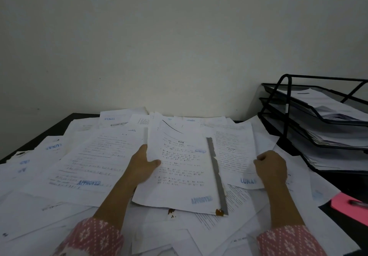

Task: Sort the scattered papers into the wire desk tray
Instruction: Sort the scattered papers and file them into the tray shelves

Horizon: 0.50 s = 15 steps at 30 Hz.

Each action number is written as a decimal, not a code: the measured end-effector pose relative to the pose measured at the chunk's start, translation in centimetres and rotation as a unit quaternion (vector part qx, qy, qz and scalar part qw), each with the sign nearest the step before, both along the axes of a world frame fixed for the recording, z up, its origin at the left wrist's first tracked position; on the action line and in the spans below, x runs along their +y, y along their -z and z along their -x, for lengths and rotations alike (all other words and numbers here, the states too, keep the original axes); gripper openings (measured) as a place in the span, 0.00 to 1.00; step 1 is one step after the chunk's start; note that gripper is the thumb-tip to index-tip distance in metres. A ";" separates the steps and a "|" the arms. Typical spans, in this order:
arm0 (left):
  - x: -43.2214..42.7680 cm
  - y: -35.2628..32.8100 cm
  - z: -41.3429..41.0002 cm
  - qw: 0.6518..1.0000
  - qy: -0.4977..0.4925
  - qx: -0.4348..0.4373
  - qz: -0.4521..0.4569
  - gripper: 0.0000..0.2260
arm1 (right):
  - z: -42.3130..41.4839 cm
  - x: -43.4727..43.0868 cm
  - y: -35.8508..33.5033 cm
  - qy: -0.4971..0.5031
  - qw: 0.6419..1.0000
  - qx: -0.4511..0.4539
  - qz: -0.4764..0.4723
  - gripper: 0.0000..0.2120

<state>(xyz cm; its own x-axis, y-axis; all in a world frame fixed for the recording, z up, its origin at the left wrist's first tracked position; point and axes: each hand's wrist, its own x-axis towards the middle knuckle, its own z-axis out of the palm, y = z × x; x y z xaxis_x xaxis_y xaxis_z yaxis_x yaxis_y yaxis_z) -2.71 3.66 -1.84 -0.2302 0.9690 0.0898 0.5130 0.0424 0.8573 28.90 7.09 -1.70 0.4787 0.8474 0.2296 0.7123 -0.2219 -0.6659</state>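
Note:
Scattered printed papers (83,168) cover the dark desk in a loose heap. My left hand (142,165) grips the left edge of a sheet stamped APPROVED (183,172), thumb on top; that sheet has a grey strip down its right side and brown stains at the bottom. My right hand (271,165) is curled over the right edge of a sheet stamped LUNAS (235,156) lying beside it. The black wire desk tray (286,104) stands at the right against the wall, three tiers, each holding papers.
A pink sticky pad (346,208) with a pen (358,204) on it lies at the right edge of the desk. A pale wall rises behind the desk. Bare dark desk (65,122) shows at the far left corner.

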 end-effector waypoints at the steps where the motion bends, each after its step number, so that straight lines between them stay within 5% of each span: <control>1: 0.0 -0.1 0.1 1.000 -0.003 0.001 -0.005 0.22 | 0.0 0.1 0.0 0.000 1.000 -0.004 -0.013 0.06; 11: -0.1 -0.3 1.2 1.000 -0.026 0.000 -0.016 0.21 | -0.1 0.3 -0.3 -0.054 0.987 0.062 -0.139 0.07; 15: -0.2 -0.2 1.7 0.999 -0.030 -0.017 -0.011 0.20 | 0.1 0.4 -0.3 -0.114 0.989 0.057 -0.076 0.13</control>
